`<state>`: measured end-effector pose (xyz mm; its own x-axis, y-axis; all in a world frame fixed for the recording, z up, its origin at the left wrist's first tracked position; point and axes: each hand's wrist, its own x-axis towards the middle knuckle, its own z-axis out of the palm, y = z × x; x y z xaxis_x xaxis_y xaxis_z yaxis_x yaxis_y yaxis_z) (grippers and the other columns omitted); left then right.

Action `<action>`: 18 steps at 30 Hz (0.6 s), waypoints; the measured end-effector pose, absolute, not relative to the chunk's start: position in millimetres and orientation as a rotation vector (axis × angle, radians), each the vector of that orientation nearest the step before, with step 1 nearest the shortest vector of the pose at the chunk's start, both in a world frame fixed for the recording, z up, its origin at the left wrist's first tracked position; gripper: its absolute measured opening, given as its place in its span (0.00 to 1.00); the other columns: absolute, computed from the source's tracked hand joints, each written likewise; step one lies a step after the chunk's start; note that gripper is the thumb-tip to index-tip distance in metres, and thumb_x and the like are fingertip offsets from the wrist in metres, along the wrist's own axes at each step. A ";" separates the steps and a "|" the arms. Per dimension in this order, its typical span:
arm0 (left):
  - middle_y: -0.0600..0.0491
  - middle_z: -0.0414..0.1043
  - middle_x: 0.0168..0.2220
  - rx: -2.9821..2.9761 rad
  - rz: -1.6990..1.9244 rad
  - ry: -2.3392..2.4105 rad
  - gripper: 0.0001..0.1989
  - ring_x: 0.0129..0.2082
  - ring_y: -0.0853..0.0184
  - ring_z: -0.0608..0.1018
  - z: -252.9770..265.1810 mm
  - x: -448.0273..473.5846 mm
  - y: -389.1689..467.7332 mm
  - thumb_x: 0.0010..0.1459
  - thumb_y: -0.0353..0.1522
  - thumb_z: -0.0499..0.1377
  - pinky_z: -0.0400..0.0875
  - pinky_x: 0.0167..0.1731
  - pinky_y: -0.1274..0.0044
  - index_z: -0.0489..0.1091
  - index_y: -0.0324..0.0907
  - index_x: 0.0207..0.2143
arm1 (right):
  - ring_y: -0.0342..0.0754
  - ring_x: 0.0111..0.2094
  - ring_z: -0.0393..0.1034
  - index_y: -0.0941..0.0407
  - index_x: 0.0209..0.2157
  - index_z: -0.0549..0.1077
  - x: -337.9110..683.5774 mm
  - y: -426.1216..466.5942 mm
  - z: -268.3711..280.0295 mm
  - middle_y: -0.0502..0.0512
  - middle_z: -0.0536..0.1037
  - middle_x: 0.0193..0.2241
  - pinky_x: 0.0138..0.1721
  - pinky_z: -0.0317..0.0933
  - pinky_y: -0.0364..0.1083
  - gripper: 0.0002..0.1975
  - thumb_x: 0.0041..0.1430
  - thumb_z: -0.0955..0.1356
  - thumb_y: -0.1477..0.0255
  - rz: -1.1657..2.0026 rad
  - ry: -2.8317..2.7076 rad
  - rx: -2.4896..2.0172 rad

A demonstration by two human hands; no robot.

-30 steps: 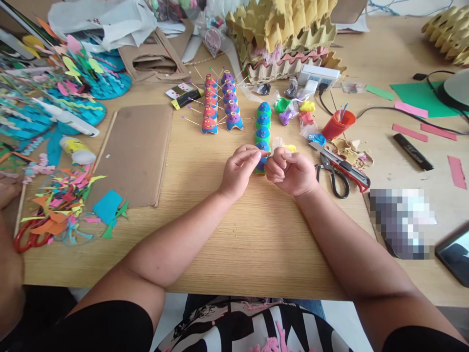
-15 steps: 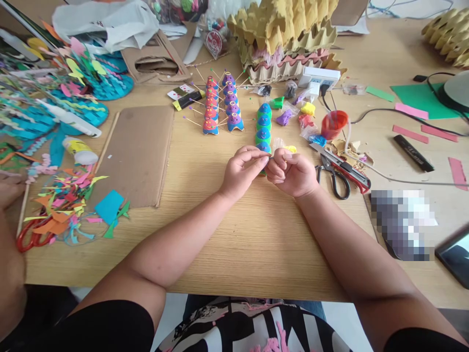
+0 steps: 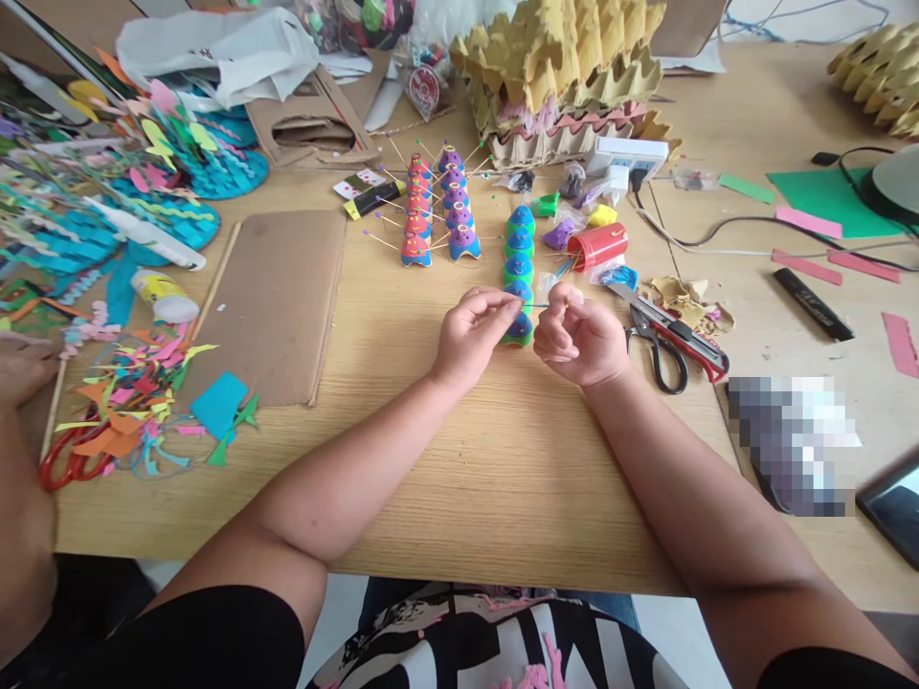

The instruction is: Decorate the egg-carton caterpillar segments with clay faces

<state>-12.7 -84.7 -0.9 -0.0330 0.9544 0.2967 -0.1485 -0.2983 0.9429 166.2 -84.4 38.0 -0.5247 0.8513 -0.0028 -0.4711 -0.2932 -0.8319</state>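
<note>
Over a wooden table (image 3: 459,498), the left hand (image 3: 470,335) and the right hand (image 3: 580,337) are held close together, each pinching an end of a thin stick (image 3: 537,305) between thumb and fingertips. Just behind the hands runs a row of blue and green painted domes (image 3: 518,258), the nearest one partly hidden by the left hand. A red cup (image 3: 597,246) lies on its side right of the row, and scissors (image 3: 664,335) rest beside the right hand. A flat cardboard sheet (image 3: 269,301) lies to the left, with coloured paper scraps (image 3: 133,402) beyond it.
</note>
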 end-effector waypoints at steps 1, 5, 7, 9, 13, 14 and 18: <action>0.51 0.81 0.40 1.266 1.512 0.953 0.20 0.44 0.67 0.80 -0.8 -12.2 -84.1 0.59 0.52 0.73 0.74 0.49 0.75 0.85 0.46 0.38 | 0.37 0.13 0.41 0.49 0.32 0.59 167.8 -84.1 39.2 0.36 0.65 0.14 0.17 0.39 0.39 0.24 0.58 0.75 0.52 1.904 -1.008 -0.612; 0.51 0.82 0.40 1.134 1.537 0.972 0.23 0.43 0.67 0.82 1.3 -10.3 -82.4 0.54 0.54 0.75 0.77 0.48 0.74 0.84 0.44 0.37 | 0.37 0.13 0.38 0.49 0.33 0.58 172.0 -83.5 44.5 0.34 0.63 0.15 0.18 0.36 0.40 0.23 0.59 0.74 0.54 1.839 -0.928 -0.673; 0.51 0.83 0.40 1.093 1.552 0.974 0.23 0.43 0.67 0.82 2.7 -9.7 -81.8 0.53 0.54 0.76 0.78 0.47 0.74 0.84 0.44 0.37 | 0.37 0.14 0.37 0.49 0.33 0.60 172.6 -83.2 46.6 0.35 0.64 0.15 0.18 0.35 0.41 0.19 0.60 0.73 0.57 1.808 -0.867 -0.688; 0.51 0.84 0.40 1.054 1.573 0.985 0.23 0.43 0.67 0.83 3.2 -9.5 -80.9 0.52 0.53 0.77 0.78 0.47 0.74 0.85 0.44 0.36 | 0.38 0.15 0.37 0.49 0.33 0.62 173.0 -82.4 47.5 0.36 0.66 0.17 0.19 0.34 0.42 0.15 0.60 0.72 0.60 1.769 -0.791 -0.700; 0.51 0.86 0.39 0.966 1.607 1.046 0.21 0.43 0.66 0.84 1.2 -10.1 -77.7 0.51 0.51 0.78 0.79 0.49 0.72 0.84 0.44 0.36 | 0.38 0.17 0.43 0.50 0.32 0.64 174.8 -78.6 44.0 0.40 0.70 0.21 0.18 0.37 0.42 0.11 0.59 0.71 0.65 1.666 -0.658 -0.709; 0.51 0.86 0.40 0.941 1.616 1.062 0.21 0.43 0.65 0.84 0.3 -10.5 -76.7 0.51 0.50 0.78 0.79 0.50 0.71 0.84 0.44 0.36 | 0.38 0.17 0.46 0.50 0.32 0.64 175.6 -77.3 42.0 0.42 0.71 0.23 0.18 0.38 0.42 0.11 0.58 0.71 0.66 1.646 -0.644 -0.695; 0.50 0.86 0.41 0.909 1.631 1.112 0.20 0.46 0.64 0.85 -3.8 -12.6 -73.2 0.55 0.49 0.76 0.80 0.54 0.68 0.83 0.43 0.38 | 0.38 0.21 0.59 0.52 0.32 0.65 178.2 -72.4 33.7 0.46 0.76 0.28 0.18 0.42 0.40 0.09 0.56 0.72 0.70 1.620 -0.657 -0.602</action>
